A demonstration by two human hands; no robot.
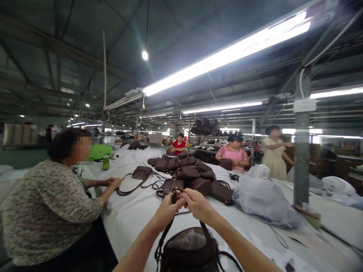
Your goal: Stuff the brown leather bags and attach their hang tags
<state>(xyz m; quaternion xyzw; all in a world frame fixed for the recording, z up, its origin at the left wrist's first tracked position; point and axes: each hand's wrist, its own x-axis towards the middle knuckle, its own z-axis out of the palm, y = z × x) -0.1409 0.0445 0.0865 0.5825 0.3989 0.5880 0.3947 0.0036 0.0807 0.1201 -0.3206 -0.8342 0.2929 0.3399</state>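
Observation:
A dark brown handbag (188, 253) stands right in front of me, its top open and clear plastic stuffing showing inside. Its strap (206, 235) rises from both sides to my two hands, which meet above the bag. My left hand (169, 206) is closed around the strap near a gold-coloured buckle (174, 192). Fingers of my right hand (196, 204) pinch the strap just beside it, close to the left fingertips. Exactly how the strap lies between the fingers is hidden.
A pile of brown bags (188, 172) lies beyond my hands on the white-covered table (130, 219). Clear plastic (261, 198) is heaped at right, by a metal post (301, 162). A co-worker (53, 211) leans at left near another bag (142, 172) and a green bottle (106, 162).

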